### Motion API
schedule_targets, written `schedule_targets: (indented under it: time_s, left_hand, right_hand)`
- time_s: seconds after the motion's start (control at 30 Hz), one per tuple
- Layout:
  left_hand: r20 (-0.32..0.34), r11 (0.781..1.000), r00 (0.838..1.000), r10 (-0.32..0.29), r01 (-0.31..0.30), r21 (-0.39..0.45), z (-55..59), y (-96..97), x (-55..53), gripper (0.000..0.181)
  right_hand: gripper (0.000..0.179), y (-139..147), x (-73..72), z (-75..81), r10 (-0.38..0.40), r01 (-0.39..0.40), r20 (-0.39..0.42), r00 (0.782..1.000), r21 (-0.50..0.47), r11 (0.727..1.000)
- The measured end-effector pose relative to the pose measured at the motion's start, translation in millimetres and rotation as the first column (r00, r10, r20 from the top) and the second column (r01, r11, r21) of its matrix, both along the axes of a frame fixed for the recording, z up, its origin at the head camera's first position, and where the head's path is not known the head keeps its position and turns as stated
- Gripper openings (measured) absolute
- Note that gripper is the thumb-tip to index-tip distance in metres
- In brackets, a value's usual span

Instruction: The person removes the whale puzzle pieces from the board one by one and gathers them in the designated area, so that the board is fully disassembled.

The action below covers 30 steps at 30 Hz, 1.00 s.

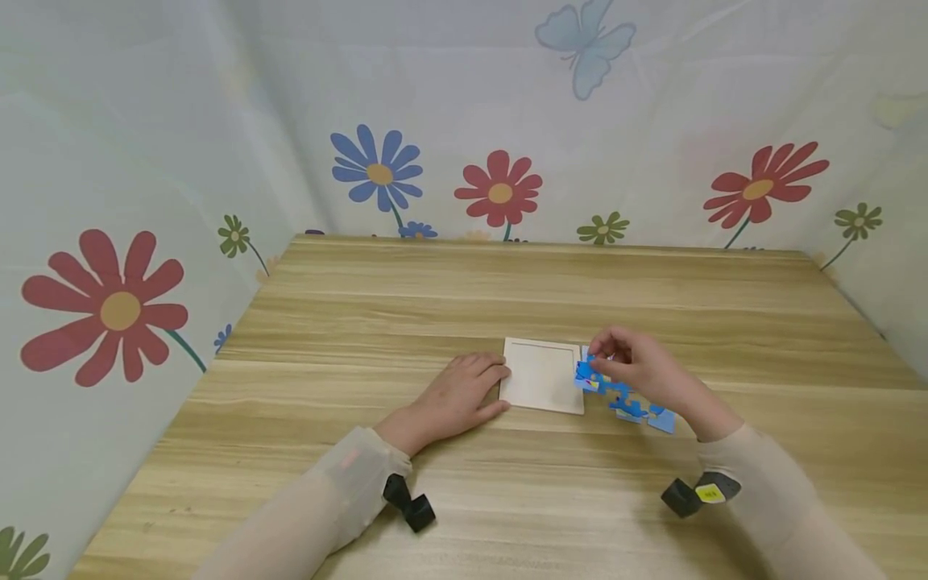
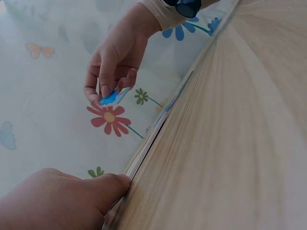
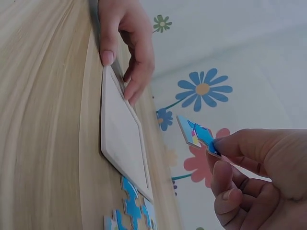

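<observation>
A square pale wooden puzzle tray with a raised rim lies flat on the table. My left hand rests at its left side, with the thumb by the near corner and the fingertips on the rim. Above the tray's right edge, my right hand pinches a blue jigsaw piece between thumb and fingers. That piece is tilted and raised off the table, as the left wrist view shows. Several loose blue jigsaw pieces lie to the right of the tray, partly below the right hand. No piece shows inside the tray.
The wood-grain table stretches out around the tray. Behind and beside it hangs a white cloth printed with flowers and a butterfly. Each wrist carries a small black camera.
</observation>
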<state>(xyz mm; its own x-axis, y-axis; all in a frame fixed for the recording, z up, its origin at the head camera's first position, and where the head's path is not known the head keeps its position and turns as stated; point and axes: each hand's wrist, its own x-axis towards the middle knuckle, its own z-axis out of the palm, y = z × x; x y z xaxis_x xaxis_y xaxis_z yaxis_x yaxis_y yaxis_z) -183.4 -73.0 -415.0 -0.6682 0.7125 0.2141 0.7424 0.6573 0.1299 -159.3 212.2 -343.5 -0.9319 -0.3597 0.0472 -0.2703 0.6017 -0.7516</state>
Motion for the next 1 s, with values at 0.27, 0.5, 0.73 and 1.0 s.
schedule_targets:
  time_s: [0.27, 0.5, 0.73, 1.0]
  left_hand:
    - [0.009, 1.0, 1.0, 0.0, 0.0, 0.01, 1.1, 0.6, -0.2, 0.046]
    - [0.019, 1.0, 1.0, 0.0, 0.0, 0.008, 0.0, 0.3, -0.7, 0.046]
    - [0.017, 1.0, 1.0, 0.001, -0.001, 0.009, -1.1, -1.3, -0.6, 0.046]
    - [0.013, 1.0, 1.0, -0.003, 0.003, 0.01, -0.3, -1.4, -0.4, 0.047]
  right_hand:
    - [0.013, 16, 6.5, -0.8, -0.013, 0.013, -0.013, 1.0, 0.028, 1.0]
    - [0.012, 25, 10.6, -8.1, -0.046, 0.044, 0.026, 0.999, 0.064, 0.997]
    - [0.008, 26, 13.3, -15.6, -0.02, 0.019, 0.029, 0.999, 0.059, 0.998]
    - [0.009, 24, 13.1, -25.9, 0.018, -0.018, 0.002, 1.0, 0.072, 0.997]
